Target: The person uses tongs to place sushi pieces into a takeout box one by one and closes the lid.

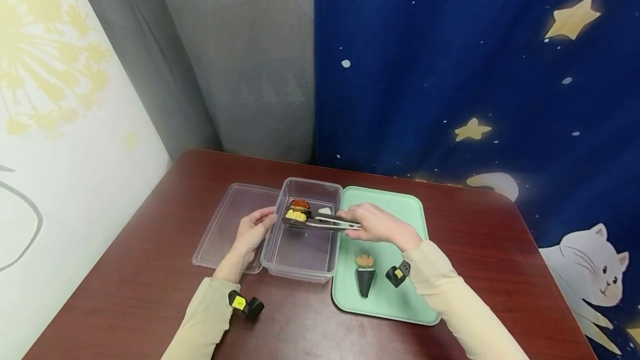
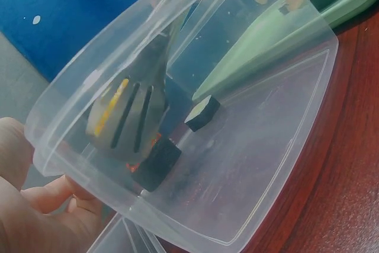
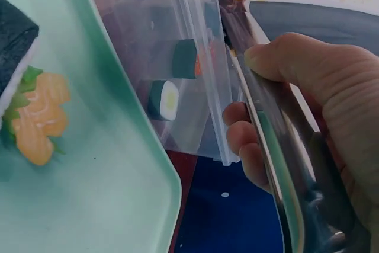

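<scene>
My right hand (image 1: 372, 222) grips a pair of metal tongs (image 1: 327, 221) with dark slotted heads. Between the heads is a yellow-topped sushi piece (image 1: 296, 215), held above the floor of a clear plastic container (image 1: 300, 278). Inside the container, a sushi roll with red-orange topping (image 2: 157, 167) stands near the far left, and a small roll with a pale centre (image 2: 202, 113) sits apart from it. My left hand (image 1: 252, 232) pinches the container's left rim between thumb and fingers. Part of the yellow-topped piece is hidden by the tong head in the left wrist view.
A clear lid (image 1: 225, 235) lies flat on the dark red table (image 1: 150, 271), partly under the container's left side. To the right, a green tray (image 1: 400, 307) carries a cone-shaped hand roll (image 1: 365, 279) with orange topping. Curtains (image 1: 450, 71) hang behind the table.
</scene>
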{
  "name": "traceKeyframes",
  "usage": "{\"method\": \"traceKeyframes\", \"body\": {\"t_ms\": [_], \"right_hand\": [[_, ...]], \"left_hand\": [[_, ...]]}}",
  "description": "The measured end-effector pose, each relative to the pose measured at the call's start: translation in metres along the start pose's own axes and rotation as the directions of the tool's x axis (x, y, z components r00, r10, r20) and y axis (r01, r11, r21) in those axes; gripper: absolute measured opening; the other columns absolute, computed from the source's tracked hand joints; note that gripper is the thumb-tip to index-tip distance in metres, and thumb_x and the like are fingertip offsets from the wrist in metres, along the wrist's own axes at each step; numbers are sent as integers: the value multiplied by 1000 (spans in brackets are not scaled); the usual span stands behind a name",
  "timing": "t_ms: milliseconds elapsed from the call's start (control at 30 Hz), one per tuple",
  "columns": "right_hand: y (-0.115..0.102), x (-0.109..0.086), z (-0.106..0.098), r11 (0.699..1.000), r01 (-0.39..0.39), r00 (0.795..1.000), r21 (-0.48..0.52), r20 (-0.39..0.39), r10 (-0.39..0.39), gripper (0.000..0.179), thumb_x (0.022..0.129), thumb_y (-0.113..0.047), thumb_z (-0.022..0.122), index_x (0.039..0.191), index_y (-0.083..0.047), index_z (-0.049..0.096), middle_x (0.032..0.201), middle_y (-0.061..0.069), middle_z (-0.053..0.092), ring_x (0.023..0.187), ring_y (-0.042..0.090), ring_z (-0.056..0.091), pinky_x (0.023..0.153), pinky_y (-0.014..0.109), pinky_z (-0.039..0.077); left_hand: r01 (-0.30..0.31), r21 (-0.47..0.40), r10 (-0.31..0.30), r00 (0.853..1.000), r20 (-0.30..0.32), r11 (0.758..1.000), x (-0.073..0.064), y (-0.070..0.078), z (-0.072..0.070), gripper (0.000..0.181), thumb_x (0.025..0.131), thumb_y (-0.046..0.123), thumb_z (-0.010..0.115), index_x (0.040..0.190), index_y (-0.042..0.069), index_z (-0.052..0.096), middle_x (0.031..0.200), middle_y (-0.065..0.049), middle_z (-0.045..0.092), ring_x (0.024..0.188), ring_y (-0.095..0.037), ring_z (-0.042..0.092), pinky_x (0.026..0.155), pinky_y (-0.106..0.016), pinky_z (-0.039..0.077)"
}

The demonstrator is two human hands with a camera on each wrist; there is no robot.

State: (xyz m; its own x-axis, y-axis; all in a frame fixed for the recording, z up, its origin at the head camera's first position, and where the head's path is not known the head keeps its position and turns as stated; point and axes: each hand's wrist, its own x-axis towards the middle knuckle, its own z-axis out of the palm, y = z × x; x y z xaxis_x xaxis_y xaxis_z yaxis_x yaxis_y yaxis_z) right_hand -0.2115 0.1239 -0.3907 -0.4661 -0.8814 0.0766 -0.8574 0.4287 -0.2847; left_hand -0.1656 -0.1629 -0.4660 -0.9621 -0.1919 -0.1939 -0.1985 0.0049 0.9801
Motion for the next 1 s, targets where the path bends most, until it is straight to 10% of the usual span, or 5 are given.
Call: {"method": "traceKeyframes", "body": {"t_ms": [500, 1000], "right_hand": [[-6, 16, -4, 997, -62, 993, -50, 95, 67, 37, 81, -11, 66, 116, 1, 64, 91, 10, 68, 64, 9, 44, 62, 26, 43], [-11, 27, -6, 993, -47, 985, -107, 158, 63, 12, 78, -11, 70, 89, -8, 65, 66, -4, 52, 59, 9, 41, 54, 24, 37]], "left_hand": [[13, 3, -13, 1000, 4, 1000, 0, 2, 0, 34, 92, 11, 59, 123, -3, 57, 95, -5, 62, 76, -9, 53, 60, -19, 43], [7, -17, -7, 1000, 9, 1000, 0, 2, 1, 34, 92, 10, 59, 123, -5, 57, 102, -14, 63, 75, -9, 56, 62, -20, 45]]}}
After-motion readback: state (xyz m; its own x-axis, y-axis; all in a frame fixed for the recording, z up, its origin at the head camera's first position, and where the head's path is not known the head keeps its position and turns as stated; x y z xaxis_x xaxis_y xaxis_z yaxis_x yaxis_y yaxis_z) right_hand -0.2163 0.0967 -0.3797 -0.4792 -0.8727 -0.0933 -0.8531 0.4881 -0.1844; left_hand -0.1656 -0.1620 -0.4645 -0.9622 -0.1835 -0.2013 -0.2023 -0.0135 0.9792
